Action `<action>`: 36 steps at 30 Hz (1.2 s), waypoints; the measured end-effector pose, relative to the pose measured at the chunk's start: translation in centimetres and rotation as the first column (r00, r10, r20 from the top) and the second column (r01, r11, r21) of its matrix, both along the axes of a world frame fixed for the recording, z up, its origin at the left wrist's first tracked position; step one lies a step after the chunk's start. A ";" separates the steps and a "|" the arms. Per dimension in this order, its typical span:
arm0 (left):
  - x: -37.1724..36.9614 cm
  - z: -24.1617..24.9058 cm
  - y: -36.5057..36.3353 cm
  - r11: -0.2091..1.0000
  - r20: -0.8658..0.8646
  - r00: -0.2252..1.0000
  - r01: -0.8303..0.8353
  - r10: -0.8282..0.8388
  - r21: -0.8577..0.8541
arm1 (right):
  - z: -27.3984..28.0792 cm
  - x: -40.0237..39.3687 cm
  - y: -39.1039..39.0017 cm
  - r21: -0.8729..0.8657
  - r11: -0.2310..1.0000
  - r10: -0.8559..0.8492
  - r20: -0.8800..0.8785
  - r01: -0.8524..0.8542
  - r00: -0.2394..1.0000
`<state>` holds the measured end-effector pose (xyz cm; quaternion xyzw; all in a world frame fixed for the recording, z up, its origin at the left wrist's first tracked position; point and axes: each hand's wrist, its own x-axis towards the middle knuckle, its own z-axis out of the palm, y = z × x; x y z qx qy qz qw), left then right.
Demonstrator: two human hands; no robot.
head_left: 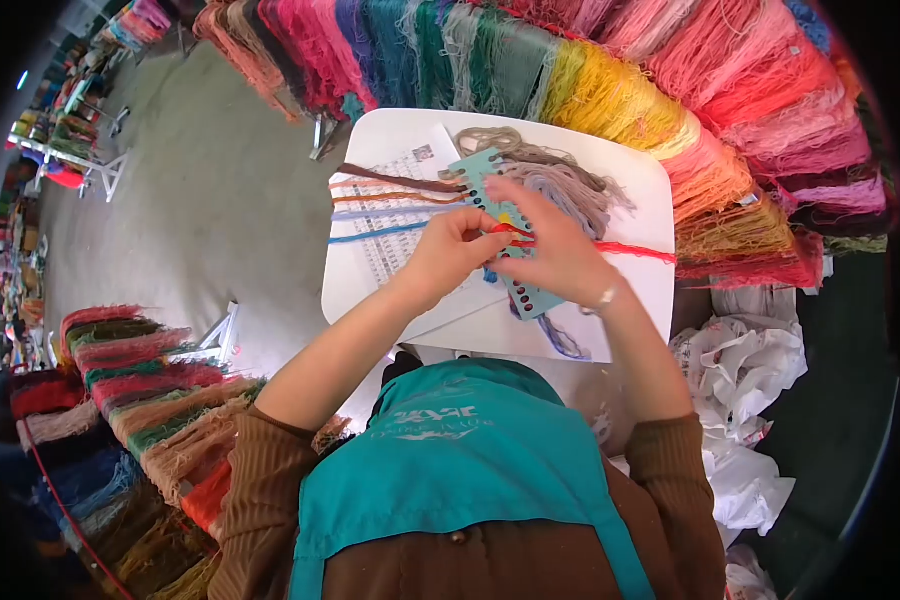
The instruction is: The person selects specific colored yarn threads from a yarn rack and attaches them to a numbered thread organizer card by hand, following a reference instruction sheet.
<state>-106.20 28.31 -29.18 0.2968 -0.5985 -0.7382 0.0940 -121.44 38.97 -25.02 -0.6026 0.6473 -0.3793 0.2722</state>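
Note:
My left hand (452, 252) is closed, with thumb and forefinger pinching a strand of red yarn (635, 251) over a teal card with a row of holes (532, 300). Just right of it, my right hand (560, 250) hovers over the card with thumb and fingers apart, slightly blurred. The red yarn passes beneath that hand and trails to the table's right edge. Brown (395, 180), orange, lilac and blue (375, 234) strands hang from the card's left side. A small yellow bit shows between my hands. The card's middle is partly hidden.
A white table (650, 310) holds the card, a printed sheet (385, 255) and grey-lilac yarn hanks (570, 197). Racks of coloured yarn (610, 95) curve behind and right; another rack (160, 390) stands at left. White plastic bags (745, 370) sit at right.

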 end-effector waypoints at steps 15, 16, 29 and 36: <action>1.9 -3.3 -0.4 0.932 0.026 0.951 -0.308 0.309 0.191 | -6.6 0.8 -2.6 -0.254 0.966 -0.042 -0.008 0.038 0.999; 1.7 -3.6 -0.3 0.907 0.030 0.942 -0.330 0.334 0.261 | -6.7 0.7 -2.7 -0.224 0.970 -0.086 0.034 0.092 0.996; -1.6 -5.1 0.3 0.901 0.149 0.922 -0.382 0.357 0.206 | -12.1 -3.4 -4.4 -0.035 0.975 -0.204 0.252 0.220 0.946; -2.2 -5.2 0.8 0.910 0.051 0.920 -0.391 0.388 0.141 | -12.2 -3.6 -3.9 0.007 0.984 -0.170 0.342 0.178 0.924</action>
